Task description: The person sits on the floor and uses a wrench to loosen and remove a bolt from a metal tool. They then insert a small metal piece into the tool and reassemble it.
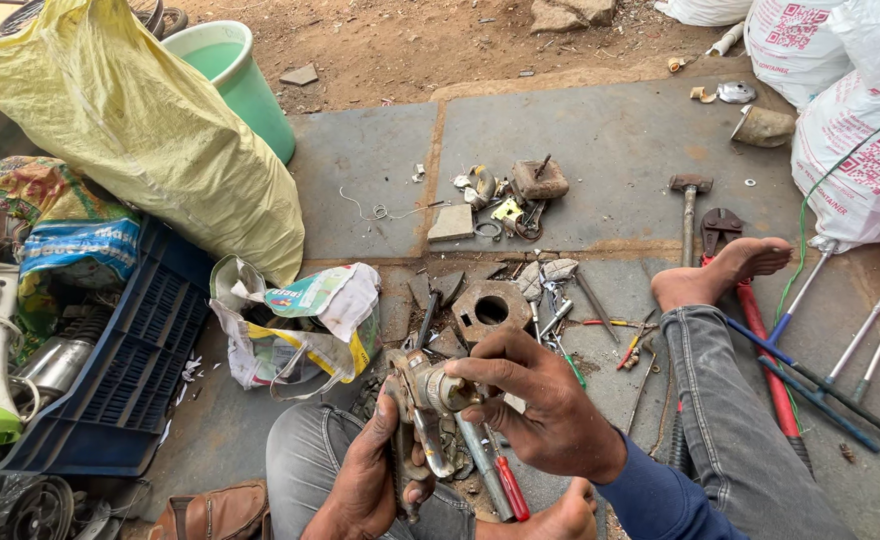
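Left hand (372,478): curled around the lower end of a grimy metal assembly (422,400), gripping it from below.
Right hand (540,400): fingers pinched on the assembly's small cylindrical end, thumb underneath.
Assembly's place: held up between both hands, above the lap and knees.
Beneath the hands: red-handled screwdriver (508,487) on the stone floor (600,150).
Just beyond: rusty square block with a round hole (491,309), among scattered scrap.
Right side: hammer (689,205), red bolt cutter (755,330) beside a bare foot (725,270).
Left side: blue crate (130,380), yellow sack (150,130), green bucket (240,75).
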